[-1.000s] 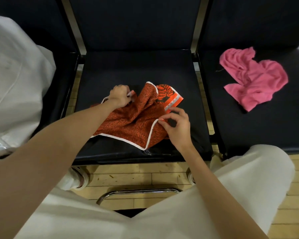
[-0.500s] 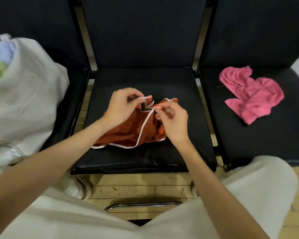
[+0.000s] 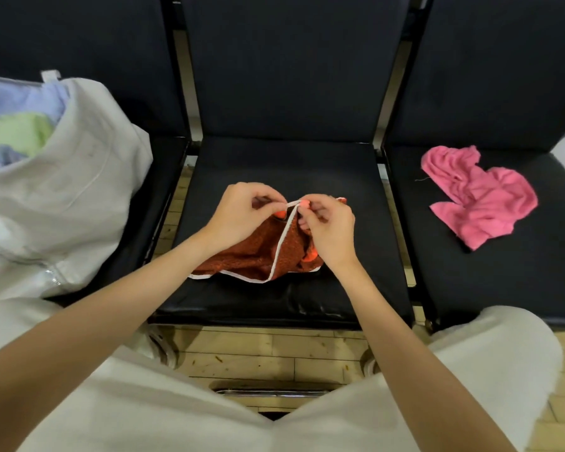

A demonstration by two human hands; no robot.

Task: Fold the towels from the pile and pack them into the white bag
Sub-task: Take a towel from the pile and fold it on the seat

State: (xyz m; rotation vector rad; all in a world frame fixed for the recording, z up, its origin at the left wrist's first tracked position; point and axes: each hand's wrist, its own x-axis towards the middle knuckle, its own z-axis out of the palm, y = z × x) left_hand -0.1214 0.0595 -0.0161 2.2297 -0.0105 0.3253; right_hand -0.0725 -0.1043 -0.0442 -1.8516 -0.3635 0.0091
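Rust towel [image 3: 258, 256] bunched higher than before — white hem pinched by both hands' grips

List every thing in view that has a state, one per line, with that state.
orange towel: crumpled on the middle seat, its white-trimmed edge lifted.
left hand: pinches the towel's trim.
right hand: pinches the same trim, close beside the left.
pink towel: unfolded, bunched on the right seat.
white bag: open on the left seat, with blue and green cloth inside.
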